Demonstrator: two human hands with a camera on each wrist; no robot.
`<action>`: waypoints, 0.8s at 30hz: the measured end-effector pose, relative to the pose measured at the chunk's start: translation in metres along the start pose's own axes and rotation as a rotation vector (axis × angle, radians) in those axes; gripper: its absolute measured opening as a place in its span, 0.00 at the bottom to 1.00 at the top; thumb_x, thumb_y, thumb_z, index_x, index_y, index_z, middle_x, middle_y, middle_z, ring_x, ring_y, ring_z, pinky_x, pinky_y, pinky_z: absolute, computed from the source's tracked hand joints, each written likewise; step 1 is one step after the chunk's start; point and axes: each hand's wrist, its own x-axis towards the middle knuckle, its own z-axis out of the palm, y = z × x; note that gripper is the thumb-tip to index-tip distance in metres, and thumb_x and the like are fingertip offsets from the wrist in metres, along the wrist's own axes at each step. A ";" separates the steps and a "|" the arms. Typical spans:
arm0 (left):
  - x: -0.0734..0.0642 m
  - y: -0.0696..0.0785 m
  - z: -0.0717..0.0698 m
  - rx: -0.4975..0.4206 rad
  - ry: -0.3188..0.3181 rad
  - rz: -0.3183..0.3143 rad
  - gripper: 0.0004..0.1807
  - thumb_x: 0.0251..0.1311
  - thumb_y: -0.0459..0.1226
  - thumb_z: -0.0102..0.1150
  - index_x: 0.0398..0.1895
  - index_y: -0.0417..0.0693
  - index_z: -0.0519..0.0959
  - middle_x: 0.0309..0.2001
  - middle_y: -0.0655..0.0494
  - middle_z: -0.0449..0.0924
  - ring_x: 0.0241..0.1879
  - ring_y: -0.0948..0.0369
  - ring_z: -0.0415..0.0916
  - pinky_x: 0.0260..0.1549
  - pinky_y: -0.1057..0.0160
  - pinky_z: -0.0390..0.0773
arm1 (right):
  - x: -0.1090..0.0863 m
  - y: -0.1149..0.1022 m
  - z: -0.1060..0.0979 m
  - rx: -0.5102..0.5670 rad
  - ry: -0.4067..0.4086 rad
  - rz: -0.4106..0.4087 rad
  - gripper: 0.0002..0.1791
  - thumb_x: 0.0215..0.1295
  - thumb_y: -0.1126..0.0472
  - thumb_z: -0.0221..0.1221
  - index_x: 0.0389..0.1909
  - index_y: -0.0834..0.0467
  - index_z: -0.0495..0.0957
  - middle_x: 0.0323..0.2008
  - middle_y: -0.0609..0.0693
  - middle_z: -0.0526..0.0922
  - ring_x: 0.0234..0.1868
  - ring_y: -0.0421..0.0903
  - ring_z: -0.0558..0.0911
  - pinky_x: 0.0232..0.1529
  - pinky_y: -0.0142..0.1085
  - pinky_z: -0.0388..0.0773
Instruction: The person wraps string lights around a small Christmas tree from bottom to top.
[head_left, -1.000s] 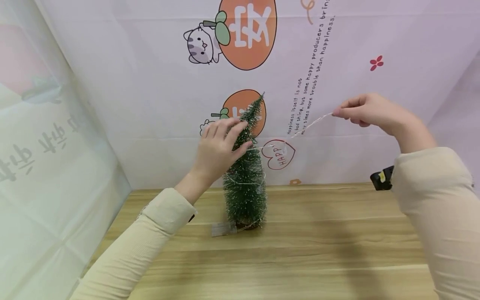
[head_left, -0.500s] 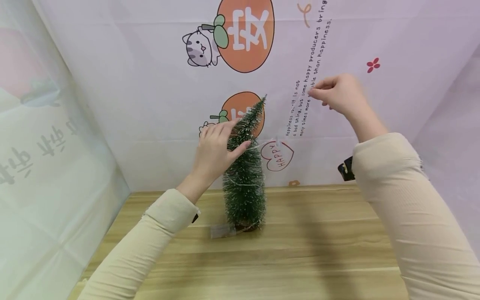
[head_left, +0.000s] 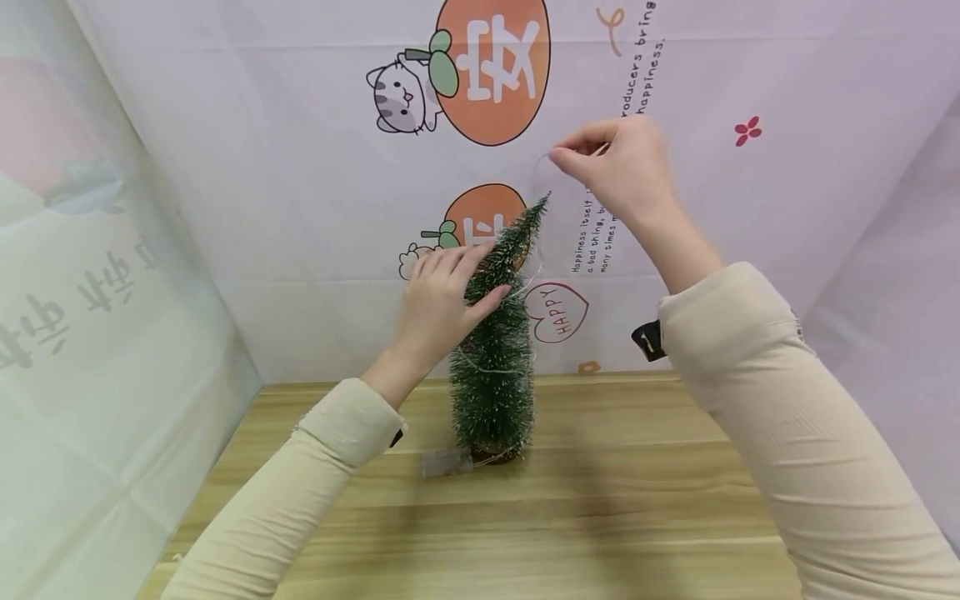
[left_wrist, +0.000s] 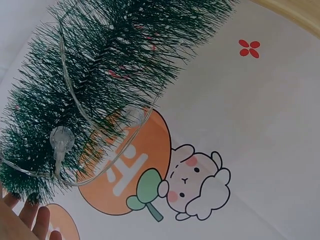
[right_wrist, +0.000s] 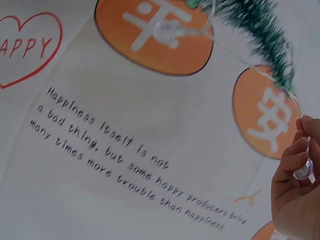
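A small artificial Christmas tree (head_left: pixel 491 400) with white-flecked bristles stands upright, its thin tip leaning right. My left hand (head_left: pixel 438 300) holds its upper part from the left, thumb across the front. Clear wire of a string of fairy lights (head_left: pixel 491 370) loops around the tree; in the left wrist view a clear round bulb (left_wrist: pixel 62 139) hangs at the bristles. Right of and above the tip, my right hand (head_left: pixel 618 162) pinches the wire between thumb and fingers. In the right wrist view, another bulb (right_wrist: pixel 303 170) dangles below those fingertips.
A clear battery box (head_left: pixel 447 462) lies beside the tree's base on the wooden tabletop (head_left: pixel 525 533). Behind stands a white printed backdrop (head_left: pixel 315 208) with orange fruit, a cat and lettering. A pale cloth wall (head_left: pixel 97 333) closes the left side.
My right hand has moved left and upward, bringing the wire close to the tree's tip. The tip has shifted slightly right. My left hand stays at the tree.
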 end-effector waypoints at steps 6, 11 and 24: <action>0.000 -0.002 0.001 -0.002 -0.009 -0.026 0.29 0.60 0.53 0.60 0.61 0.50 0.74 0.52 0.50 0.81 0.55 0.52 0.75 0.63 0.47 0.68 | -0.016 -0.009 0.007 0.080 -0.095 -0.070 0.13 0.60 0.52 0.64 0.38 0.57 0.86 0.20 0.32 0.77 0.23 0.36 0.71 0.24 0.26 0.65; 0.000 -0.004 0.000 -0.004 -0.015 -0.053 0.29 0.60 0.52 0.59 0.61 0.50 0.74 0.52 0.50 0.81 0.55 0.51 0.75 0.60 0.49 0.69 | -0.026 0.002 0.009 0.142 -0.240 -0.065 0.13 0.62 0.54 0.63 0.40 0.59 0.86 0.27 0.37 0.83 0.26 0.35 0.75 0.31 0.27 0.70; -0.002 -0.012 0.001 -0.012 -0.021 -0.072 0.27 0.60 0.52 0.59 0.60 0.50 0.74 0.51 0.50 0.81 0.54 0.50 0.74 0.56 0.49 0.71 | -0.028 0.046 0.006 0.158 -0.534 0.017 0.19 0.70 0.49 0.53 0.53 0.55 0.80 0.15 0.43 0.65 0.17 0.39 0.60 0.20 0.32 0.60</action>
